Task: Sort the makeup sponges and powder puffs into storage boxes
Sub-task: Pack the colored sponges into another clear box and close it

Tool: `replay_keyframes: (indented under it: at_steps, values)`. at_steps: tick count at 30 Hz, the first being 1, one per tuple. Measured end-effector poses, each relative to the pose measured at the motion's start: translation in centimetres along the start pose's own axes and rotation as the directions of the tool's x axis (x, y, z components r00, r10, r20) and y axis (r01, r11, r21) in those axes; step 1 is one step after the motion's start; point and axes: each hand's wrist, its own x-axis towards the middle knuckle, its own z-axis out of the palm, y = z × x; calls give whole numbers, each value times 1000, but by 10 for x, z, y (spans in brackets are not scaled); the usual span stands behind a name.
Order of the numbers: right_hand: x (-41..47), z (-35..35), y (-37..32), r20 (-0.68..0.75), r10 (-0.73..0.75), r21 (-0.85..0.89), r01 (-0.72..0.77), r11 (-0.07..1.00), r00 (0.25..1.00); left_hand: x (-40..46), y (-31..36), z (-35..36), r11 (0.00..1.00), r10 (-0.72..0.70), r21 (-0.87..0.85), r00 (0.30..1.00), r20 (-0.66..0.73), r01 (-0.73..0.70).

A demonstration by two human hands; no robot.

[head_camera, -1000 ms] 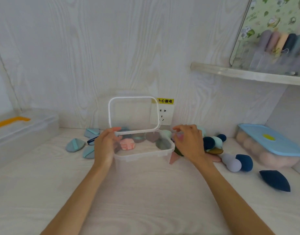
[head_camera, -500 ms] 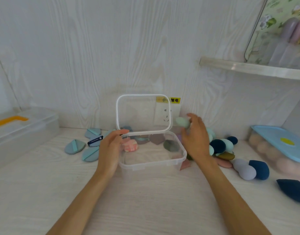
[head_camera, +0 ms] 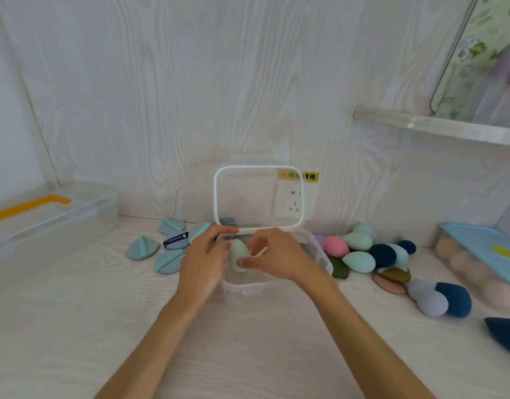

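A pale wood-grain wall (head_camera: pixel 167 90) fills the far side of the scene, and a tabletop (head_camera: pixel 75 335) of the same pale grain runs from it to the near edge. High on the right a clear shelf (head_camera: pixel 438 125) juts from the wall, with a flowered clear case (head_camera: pixel 489 61) standing on it. A white socket (head_camera: pixel 294 201) under a yellow warning label (head_camera: pixel 309 176) sits low on the wall, seen partly through the lid.

At the far left lies a large clear case with an orange handle (head_camera: pixel 46 220). At the far right a box with a blue lid (head_camera: pixel 484 254) holds pale round puffs. In the middle stands the clear storage box (head_camera: pixel 242 289), its hinged lid (head_camera: pixel 258 197) upright against the wall.

Right of the box a heap of egg-shaped sponges (head_camera: pixel 374 254) in mint, pink, navy and lilac lies on the table, with flat olive and pink puffs among them. Left of the box lie blue wedge puffs (head_camera: pixel 158 249).

The left hand (head_camera: pixel 203 263) rests on the box's left rim, fingers loosely curled over the edge. The right hand (head_camera: pixel 276 260) hangs over the open box, pinching a mint green sponge (head_camera: pixel 238 254) between thumb and fingers, just above the box's inside.
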Motion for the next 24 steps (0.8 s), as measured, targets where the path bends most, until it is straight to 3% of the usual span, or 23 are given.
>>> replay_keyframes:
  at_steps: [2, 5, 10, 17, 20, 24]
  values:
    - [3, 6, -8, 8, -8, -99, 8, 995, 1000, 0, 1, 0, 996, -8, 87, 1000, -10, 9]
    - [6, 14, -14, -43, 3, -95, -7, 995, 999, 0, 6, -2, 971, 4, 237, 1000, -18, 0]
    - [0, 13, -12, -14, 54, 159, -51, 986, 998, -8, 22, -6, 855, 64, 517, 998, -16, -47]
    - [-6, 7, -14, -2, 59, 215, -57, 975, 998, -3, 26, -16, 884, -125, 465, 984, 128, 52]
    - [-9, 3, -13, 83, 62, 223, -79, 972, 995, 1, 31, -16, 863, -115, 504, 982, 152, 23]
    - [-16, 5, -15, 92, 117, 286, -139, 948, 989, -4, 34, -16, 818, -72, 574, 981, 181, -46]
